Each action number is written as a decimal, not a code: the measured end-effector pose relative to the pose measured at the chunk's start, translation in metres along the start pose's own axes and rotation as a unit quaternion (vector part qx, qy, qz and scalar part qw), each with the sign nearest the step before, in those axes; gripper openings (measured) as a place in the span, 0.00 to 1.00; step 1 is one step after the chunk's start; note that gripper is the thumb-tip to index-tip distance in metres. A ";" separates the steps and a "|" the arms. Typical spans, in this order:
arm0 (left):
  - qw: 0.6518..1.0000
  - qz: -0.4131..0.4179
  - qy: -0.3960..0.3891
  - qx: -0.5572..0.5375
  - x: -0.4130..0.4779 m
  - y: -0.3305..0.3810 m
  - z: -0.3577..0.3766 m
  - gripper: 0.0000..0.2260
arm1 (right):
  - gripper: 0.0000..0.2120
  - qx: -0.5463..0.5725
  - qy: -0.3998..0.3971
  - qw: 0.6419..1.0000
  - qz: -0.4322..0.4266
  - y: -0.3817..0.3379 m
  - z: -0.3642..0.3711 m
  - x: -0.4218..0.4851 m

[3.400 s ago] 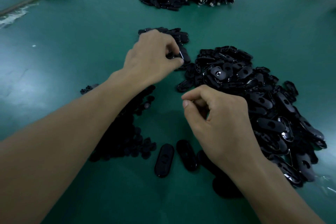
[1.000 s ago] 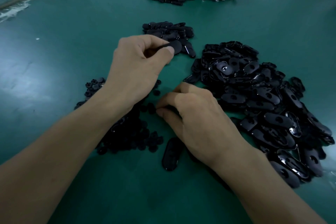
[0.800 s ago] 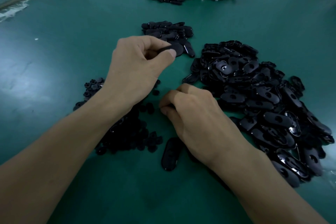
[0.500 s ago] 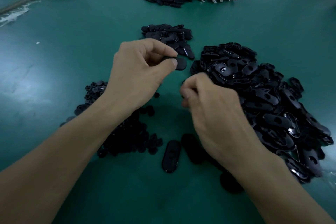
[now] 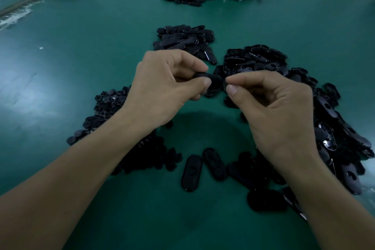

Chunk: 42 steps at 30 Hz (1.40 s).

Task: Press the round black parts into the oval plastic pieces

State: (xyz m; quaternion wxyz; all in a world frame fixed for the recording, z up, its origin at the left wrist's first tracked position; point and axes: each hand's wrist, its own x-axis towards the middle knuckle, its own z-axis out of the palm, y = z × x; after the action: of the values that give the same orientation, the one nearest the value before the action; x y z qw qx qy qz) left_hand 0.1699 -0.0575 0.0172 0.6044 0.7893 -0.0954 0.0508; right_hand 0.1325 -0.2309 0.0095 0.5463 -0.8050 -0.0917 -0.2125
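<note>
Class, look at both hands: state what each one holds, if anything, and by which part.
Left hand pinches an oval plastic piece by its left end. Right hand pinches a small black part; where on it cannot be told.

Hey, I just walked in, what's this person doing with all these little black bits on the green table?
A person is fitting small black parts together by hand above a green table. The left hand holds an oval plastic piece, and the right hand pinches what looks like a round black part right next to it, not yet pressed in. A heap of round parts lies by the left forearm, a heap of oval pieces on the right.
</note>
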 end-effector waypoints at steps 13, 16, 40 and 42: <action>0.994 -0.014 -0.050 -0.101 -0.005 0.009 0.003 0.09 | 0.10 0.014 0.004 0.999 0.038 -0.005 0.002 0.000; 0.995 0.004 -0.053 -0.089 -0.007 0.009 0.005 0.10 | 0.10 -0.004 0.006 1.000 0.025 -0.007 0.002 -0.001; 0.996 0.082 -0.046 0.007 -0.010 0.004 0.011 0.09 | 0.13 -0.061 -0.004 0.998 0.020 -0.006 0.004 -0.003; 0.995 0.088 -0.050 0.018 -0.010 0.004 0.011 0.09 | 0.14 -0.064 -0.005 0.998 0.024 -0.007 0.003 -0.004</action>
State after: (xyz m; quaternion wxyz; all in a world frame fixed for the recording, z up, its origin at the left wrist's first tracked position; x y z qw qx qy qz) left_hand 0.1586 -0.0677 0.0160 0.5780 0.7899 -0.1937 0.0665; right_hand 0.1270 -0.2252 0.0130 0.4980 -0.8413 -0.0609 -0.2011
